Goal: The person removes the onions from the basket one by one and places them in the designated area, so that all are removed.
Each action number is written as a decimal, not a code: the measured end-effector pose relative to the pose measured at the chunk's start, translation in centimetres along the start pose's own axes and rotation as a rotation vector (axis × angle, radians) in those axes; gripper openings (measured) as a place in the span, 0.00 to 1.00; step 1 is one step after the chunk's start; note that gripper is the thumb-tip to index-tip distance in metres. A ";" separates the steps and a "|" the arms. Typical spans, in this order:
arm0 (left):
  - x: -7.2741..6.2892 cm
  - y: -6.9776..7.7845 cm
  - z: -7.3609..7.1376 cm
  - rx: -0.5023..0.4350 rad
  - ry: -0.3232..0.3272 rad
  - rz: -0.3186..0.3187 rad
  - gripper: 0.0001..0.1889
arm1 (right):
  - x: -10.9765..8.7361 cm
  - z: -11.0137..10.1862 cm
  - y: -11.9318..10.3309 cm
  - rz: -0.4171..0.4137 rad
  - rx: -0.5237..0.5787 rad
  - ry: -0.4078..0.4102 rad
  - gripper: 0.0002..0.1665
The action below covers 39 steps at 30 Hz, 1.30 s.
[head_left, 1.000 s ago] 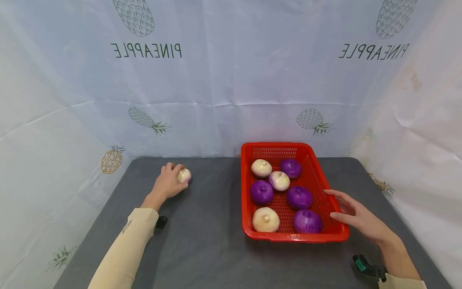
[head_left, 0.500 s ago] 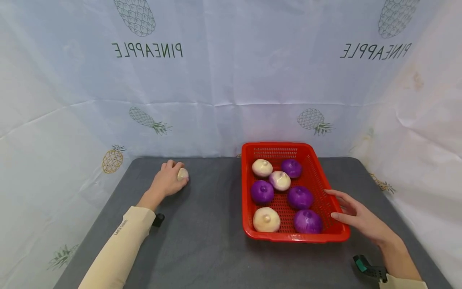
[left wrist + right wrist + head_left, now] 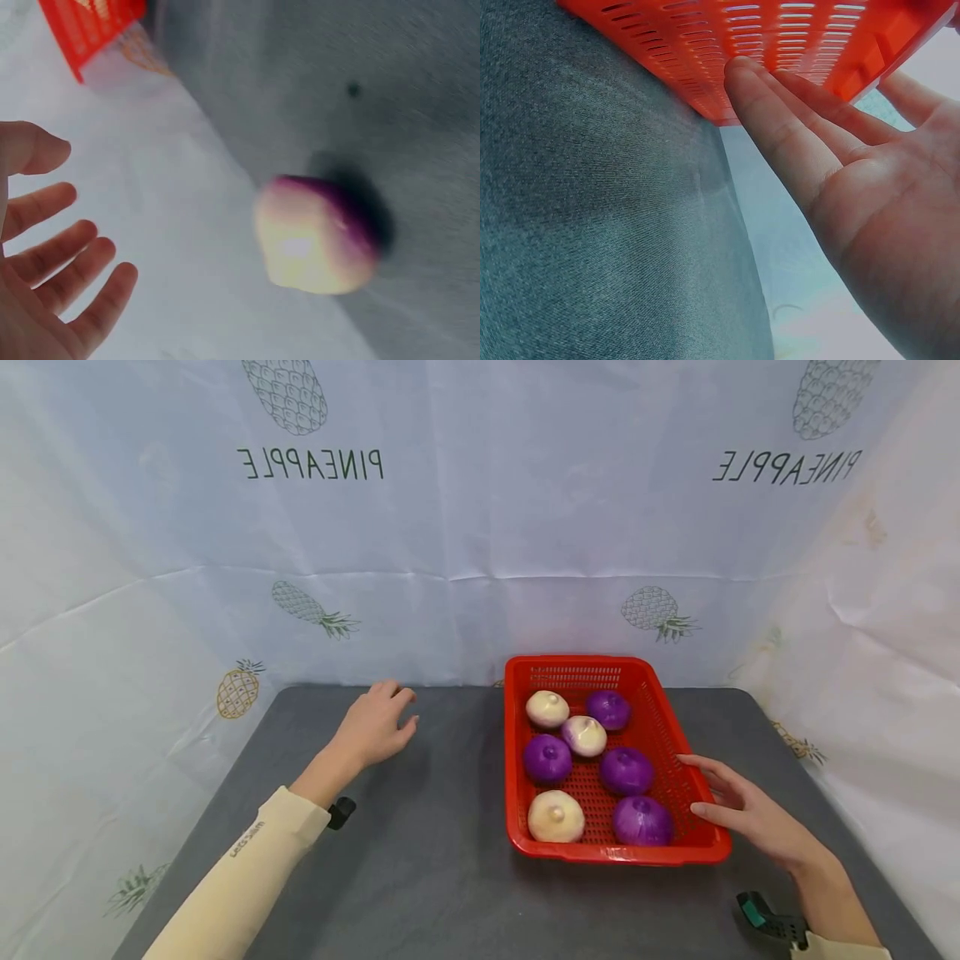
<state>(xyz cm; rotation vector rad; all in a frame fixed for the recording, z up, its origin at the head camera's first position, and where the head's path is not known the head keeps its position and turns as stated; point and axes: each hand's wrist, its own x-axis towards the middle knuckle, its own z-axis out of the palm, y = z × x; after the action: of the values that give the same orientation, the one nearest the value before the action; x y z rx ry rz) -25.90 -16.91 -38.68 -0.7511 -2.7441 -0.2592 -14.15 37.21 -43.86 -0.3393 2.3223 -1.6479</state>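
My left hand [image 3: 377,724] hovers over the back left of the table, its fingers spread and holding nothing. A cream onion with a purple side [image 3: 315,236] rests on the table, apart from the fingertips in the left wrist view; the hand hides it in the head view. My right hand [image 3: 746,810] holds the right side of a red plastic basket [image 3: 517,852], thumb over the rim and straight fingers against the slotted outer wall. Inside the basket lie several onions, some purple like the front right one [image 3: 642,821], others cream like the front left one [image 3: 556,816].
The dark grey table [image 3: 420,877] runs back to a white curtain [image 3: 465,510] printed with pineapples. Similar cloth hangs at both sides. Black bands are worn at both wrists.
My left hand gripped the cream onion earlier, then let it go and moved up and to the right of the head view. The right hand and the basket stay in place.
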 end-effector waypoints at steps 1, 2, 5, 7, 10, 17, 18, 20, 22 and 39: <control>0.1 0.4 -0.2 0.000 0.013 0.023 0.15 | 0.0 0.0 0.0 0.001 0.001 0.000 0.38; 0.2 0.8 -0.4 -0.002 0.025 0.045 0.15 | 0.0 0.0 0.0 0.001 0.003 0.001 0.38; 0.4 1.9 -0.9 -0.008 0.054 0.104 0.14 | 0.0 0.1 0.1 0.001 0.010 0.005 0.38; 0.5 2.5 -1.2 -0.013 0.065 0.140 0.14 | 0.1 0.1 0.1 0.000 0.017 0.008 0.38; 0.6 3.6 -1.6 -0.028 0.077 0.207 0.13 | 0.1 0.2 0.2 -0.014 0.025 0.004 0.39; 0.7 6.6 -2.4 -0.029 0.067 0.360 0.13 | 0.0 0.2 0.2 -0.029 0.041 0.001 0.38; 0.8 7.0 -2.5 -0.021 0.058 0.374 0.14 | 0.0 0.2 0.2 -0.029 0.038 0.001 0.38; 0.8 7.8 -2.6 -0.011 0.034 0.398 0.15 | 0.0 0.2 0.3 -0.024 0.031 0.005 0.38; 0.9 8.5 -2.5 -0.008 0.008 0.428 0.17 | 0.1 0.2 0.3 -0.014 0.026 0.011 0.38; 0.9 13.7 -1.5 0.054 -0.115 0.669 0.20 | 0.2 0.1 0.3 -0.001 0.021 0.010 0.38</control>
<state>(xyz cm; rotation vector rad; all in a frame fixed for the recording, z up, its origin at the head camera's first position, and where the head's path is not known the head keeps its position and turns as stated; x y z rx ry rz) -19.13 -5.22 -35.63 -1.6353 -2.4042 0.0053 -14.31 37.18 -44.21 -0.3277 2.3104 -1.6775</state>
